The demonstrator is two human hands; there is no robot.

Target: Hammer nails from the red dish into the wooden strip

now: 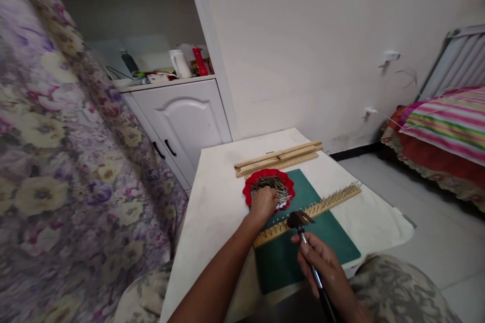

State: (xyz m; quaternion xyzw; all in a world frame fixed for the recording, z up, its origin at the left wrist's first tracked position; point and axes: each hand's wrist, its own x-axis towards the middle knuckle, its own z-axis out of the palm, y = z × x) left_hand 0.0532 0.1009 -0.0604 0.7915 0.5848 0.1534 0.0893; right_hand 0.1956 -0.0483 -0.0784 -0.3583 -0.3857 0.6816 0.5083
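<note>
My left hand (265, 202) is down in a red scalloped dish (247, 189), over a heap of loose nails (270, 181). Its fingers are curled, and what they pinch is hidden. Gripped near the middle of its shaft by my right hand (326, 265) is a claw hammer (299, 219), its head raised toward the strip. Below the hammer head a narrow wooden strip (271, 233) lies slantwise across a green mat (282, 265). Many nails stand along it, thickest at the right end (343, 193).
Several more wooden strips (280, 158) lie at the back of the white table (215, 181). A floral curtain (41, 161) hangs on the left, beside a white cabinet (185, 121). To the right is a bed with a striped cover (450, 121).
</note>
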